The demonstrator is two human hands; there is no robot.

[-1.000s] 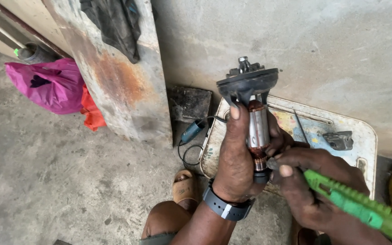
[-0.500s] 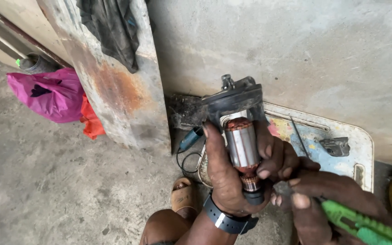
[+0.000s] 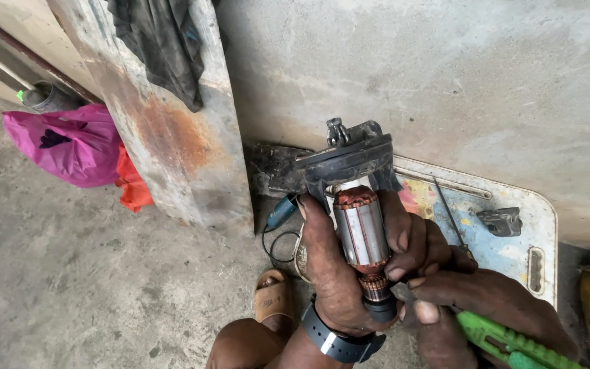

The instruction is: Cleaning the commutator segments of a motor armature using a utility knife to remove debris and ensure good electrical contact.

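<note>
My left hand [image 3: 339, 270] grips a motor armature [image 3: 361, 229] upright, its copper windings and steel core showing between my fingers. A black fan and housing piece [image 3: 349, 158] sits on the armature's top end. The copper commutator [image 3: 375, 285] is at the lower end, by my palm. My right hand [image 3: 476, 304] holds a green utility knife [image 3: 507, 339], with its blade tip [image 3: 401, 292] touching the commutator. A black watch [image 3: 332, 338] is on my left wrist.
A worn white tray [image 3: 513, 239] lies on the concrete floor below my hands, holding a thin rod [image 3: 451, 217] and a small grey metal part [image 3: 500, 221]. A rusty metal sheet [image 3: 172, 130] leans on the wall. A pink bag [image 3: 69, 143] lies left. My sandalled foot [image 3: 272, 297] is below.
The armature and my left hand have moved down and left in view and look closer. My right hand with the knife has stayed at the commutator end.
</note>
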